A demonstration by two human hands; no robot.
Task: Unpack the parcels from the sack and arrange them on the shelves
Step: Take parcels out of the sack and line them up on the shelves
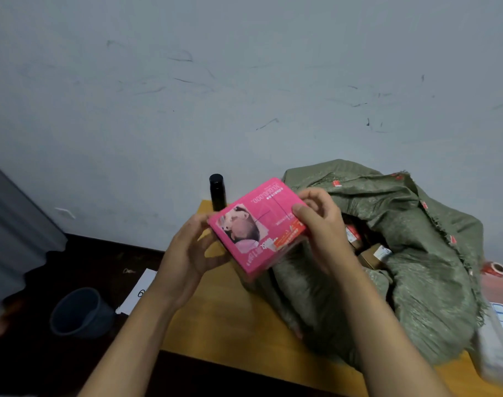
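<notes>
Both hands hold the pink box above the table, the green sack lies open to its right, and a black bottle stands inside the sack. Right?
Not quite. The head view shows the black bottle standing on the table by the wall, left of the green sack, not inside it. The left hand and right hand do hold the pink box.

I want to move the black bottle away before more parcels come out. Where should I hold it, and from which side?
Hold the black bottle round its upper body, below the cap, coming from the left. It stands upright by the wall; the pink box covers its base, and the sack crowds the right.
</notes>
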